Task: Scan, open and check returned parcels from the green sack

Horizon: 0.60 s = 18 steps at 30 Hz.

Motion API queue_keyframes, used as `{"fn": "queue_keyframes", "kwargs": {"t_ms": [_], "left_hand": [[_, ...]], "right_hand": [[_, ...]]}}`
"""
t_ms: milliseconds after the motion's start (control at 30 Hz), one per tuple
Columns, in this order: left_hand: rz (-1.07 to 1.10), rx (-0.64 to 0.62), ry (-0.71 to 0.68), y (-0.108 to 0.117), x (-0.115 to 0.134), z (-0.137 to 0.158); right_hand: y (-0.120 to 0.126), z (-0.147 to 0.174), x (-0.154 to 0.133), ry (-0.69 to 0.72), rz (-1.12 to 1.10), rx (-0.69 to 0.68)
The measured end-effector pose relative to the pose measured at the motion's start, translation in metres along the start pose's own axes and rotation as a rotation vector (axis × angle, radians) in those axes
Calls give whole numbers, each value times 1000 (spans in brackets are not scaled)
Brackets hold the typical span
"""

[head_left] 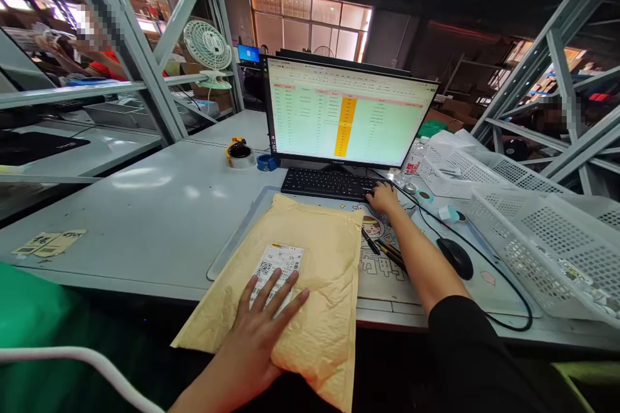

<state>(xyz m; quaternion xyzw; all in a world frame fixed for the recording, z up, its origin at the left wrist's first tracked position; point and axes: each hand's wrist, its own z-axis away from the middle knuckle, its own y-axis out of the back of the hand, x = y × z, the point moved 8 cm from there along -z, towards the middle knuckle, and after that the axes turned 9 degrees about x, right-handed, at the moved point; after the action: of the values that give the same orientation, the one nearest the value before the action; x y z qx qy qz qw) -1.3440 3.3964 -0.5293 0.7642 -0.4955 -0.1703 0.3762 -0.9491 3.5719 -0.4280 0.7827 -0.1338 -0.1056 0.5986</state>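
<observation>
My left hand [259, 329] lies flat with fingers spread on a yellow padded envelope [310, 251], partly covering its white shipping label [277, 264]. The envelope hangs over the table's front edge. My right hand [383, 197] rests on the right end of a black keyboard [329, 183], fingers curled over the keys. Behind the keyboard stands a monitor [346, 113] showing a spreadsheet with an orange column.
A black mouse [455, 257], pens [382, 248] and a desk mat [387, 271] lie right of the envelope. White mesh baskets [542, 239] fill the right side. Tape rolls [241, 153] and a fan [209, 51] stand at the back left. Another person sits far left behind the steel racking [140, 64].
</observation>
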Motion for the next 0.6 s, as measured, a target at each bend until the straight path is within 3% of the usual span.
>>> {"fn": "queue_keyframes", "kwargs": {"t_ms": [233, 300, 400, 500, 600], "left_hand": [[8, 28, 37, 4, -1, 2], [45, 56, 44, 8, -9, 5], [143, 135, 95, 24, -32, 11], [258, 304, 305, 55, -67, 18], [313, 541, 654, 92, -105, 23]], "right_hand": [[8, 8, -22, 41, -3, -42], [12, 25, -25, 41, -9, -49], [15, 74, -18, 50, -33, -93], [15, 142, 2, 49, 2, -135], [7, 195, 22, 41, 103, -140]]}}
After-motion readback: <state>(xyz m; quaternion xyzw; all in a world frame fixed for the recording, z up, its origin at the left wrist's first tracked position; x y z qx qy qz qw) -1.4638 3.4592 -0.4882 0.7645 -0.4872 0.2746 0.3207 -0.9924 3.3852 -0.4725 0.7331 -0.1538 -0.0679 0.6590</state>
